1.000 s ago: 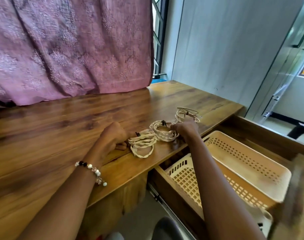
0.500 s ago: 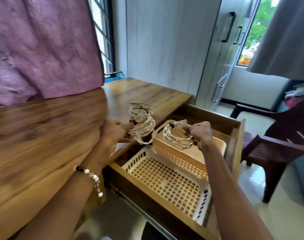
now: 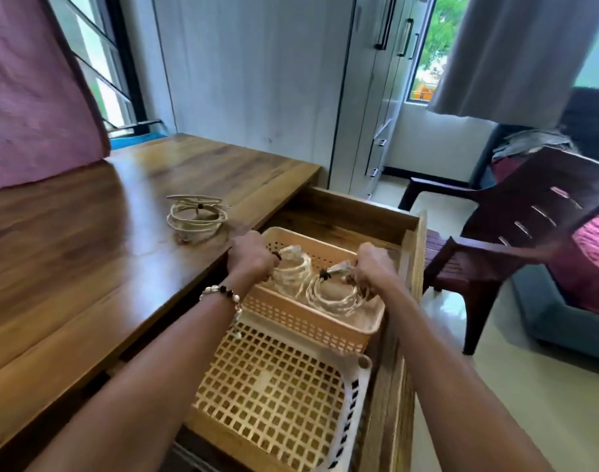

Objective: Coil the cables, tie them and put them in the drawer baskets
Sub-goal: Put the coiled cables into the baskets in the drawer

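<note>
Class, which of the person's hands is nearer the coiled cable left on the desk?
Left. The left hand is just beside the coiled cable; the right hand is farther, over the peach basket.

One cam only, head-worn, wide-angle w/ bent edges. Looks fwd and down from above the open wooden drawer (image 3: 405, 253), close in: both forearms run up from the bottom edge. Brown wood-grain surface (image 3: 86, 260) fills the left, dark red plastic chair (image 3: 516, 233) the right, white cupboard doors (image 3: 369, 80) far back. No 2nd view to overlap.
</note>
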Demonstrator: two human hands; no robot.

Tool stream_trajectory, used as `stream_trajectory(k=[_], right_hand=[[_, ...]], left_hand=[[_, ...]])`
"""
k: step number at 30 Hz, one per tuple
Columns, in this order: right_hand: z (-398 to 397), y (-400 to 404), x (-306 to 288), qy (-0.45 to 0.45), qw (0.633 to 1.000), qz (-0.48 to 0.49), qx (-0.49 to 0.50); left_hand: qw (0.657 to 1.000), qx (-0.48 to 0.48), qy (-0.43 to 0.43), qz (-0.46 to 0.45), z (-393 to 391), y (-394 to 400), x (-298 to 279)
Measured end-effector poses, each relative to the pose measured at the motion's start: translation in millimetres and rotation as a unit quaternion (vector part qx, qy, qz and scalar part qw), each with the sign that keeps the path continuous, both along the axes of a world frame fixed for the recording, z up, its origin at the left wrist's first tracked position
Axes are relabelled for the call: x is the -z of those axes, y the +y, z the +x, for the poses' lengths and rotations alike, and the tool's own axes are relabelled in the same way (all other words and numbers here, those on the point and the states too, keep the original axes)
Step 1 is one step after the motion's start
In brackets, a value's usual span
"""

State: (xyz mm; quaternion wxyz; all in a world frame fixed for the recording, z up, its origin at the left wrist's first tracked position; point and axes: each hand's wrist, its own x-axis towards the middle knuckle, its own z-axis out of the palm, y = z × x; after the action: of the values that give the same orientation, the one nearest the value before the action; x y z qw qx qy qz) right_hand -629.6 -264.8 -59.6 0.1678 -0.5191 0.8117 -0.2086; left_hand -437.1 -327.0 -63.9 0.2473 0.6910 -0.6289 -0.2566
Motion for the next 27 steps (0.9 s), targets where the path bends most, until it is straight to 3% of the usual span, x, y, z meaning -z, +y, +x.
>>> stream_trajectory(k=[4,10,13,16,19,21,24,27], right_hand=[[1,-8,12,0.097,0.992,0.053,-0.056],[5,-12,9,0.117,0.986,0.099,-0.070],[2,-16,-4,0.037,0.994,0.080,-0.060],[9,-23,-29,-0.119,0.991,-0.026,-0.049],[34,-35,-50,-0.315,0.938,-0.116,-0.089],[59,-50,-54,-0.360,0.916,-0.128,-0.118],[98,-81,-42,-0.371,0.912,-0.128,-0.122],[133,-106,-29,-0.329,0.928,-0.131,-0.114]], left_hand=[[0.996,0.062,-0.057,0.042,-3,-12,9],[0.985,0.111,-0.115,0.057,-4,-18,12],[0.984,0.123,-0.103,0.076,3,-18,-3],[0.986,0.133,0.057,0.088,21,-15,-32],[0.963,0.156,0.215,0.043,48,-10,-61],[0.960,0.048,0.268,-0.064,68,-17,-68],[0.941,-0.217,0.153,-0.211,102,-30,-66],[0.945,-0.288,0.085,-0.134,135,-39,-54]])
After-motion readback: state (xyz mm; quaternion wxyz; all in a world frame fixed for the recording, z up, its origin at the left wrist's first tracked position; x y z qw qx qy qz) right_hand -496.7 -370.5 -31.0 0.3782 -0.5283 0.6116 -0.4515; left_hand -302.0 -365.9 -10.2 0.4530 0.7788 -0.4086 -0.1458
